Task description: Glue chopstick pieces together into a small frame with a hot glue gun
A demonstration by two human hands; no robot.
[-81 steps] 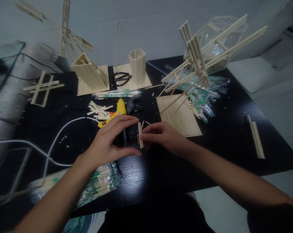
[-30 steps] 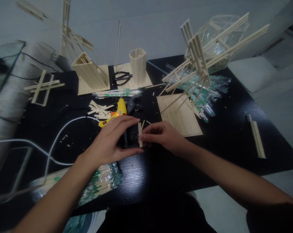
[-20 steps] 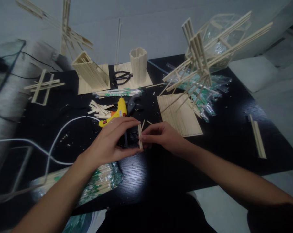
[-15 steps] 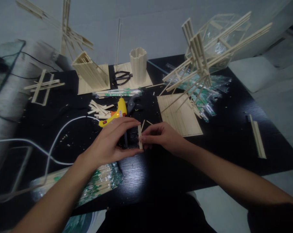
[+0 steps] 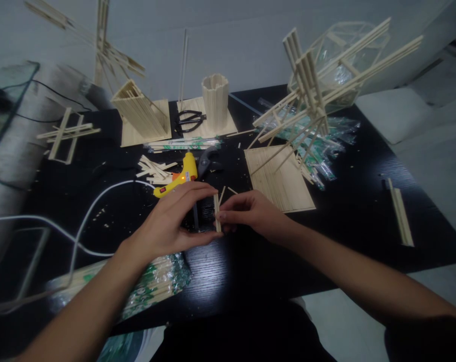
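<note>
Between my hands, above the black table, is a short bundle of pale wooden sticks [image 5: 217, 212], held nearly upright. My left hand [image 5: 171, 216] grips its two ends between thumb and fingers. The thumb and fingertips of my right hand [image 5: 250, 213] pinch the same sticks from the right, near the middle. How many sticks there are I cannot make out. Just beyond my left hand a yellow glue gun [image 5: 186, 171] stands with its nozzle up and an orange light on. Dark-handled cutters [image 5: 204, 163] lie beside it.
Cut stick pieces [image 5: 156, 168] lie left of the glue gun. A white cord [image 5: 99, 201] loops across the left. Behind stand a round stick cup [image 5: 215, 103], black scissors [image 5: 190, 119] and a windmill-like stick frame [image 5: 311, 95]. Bagged sticks [image 5: 160, 281] lie under my left forearm.
</note>
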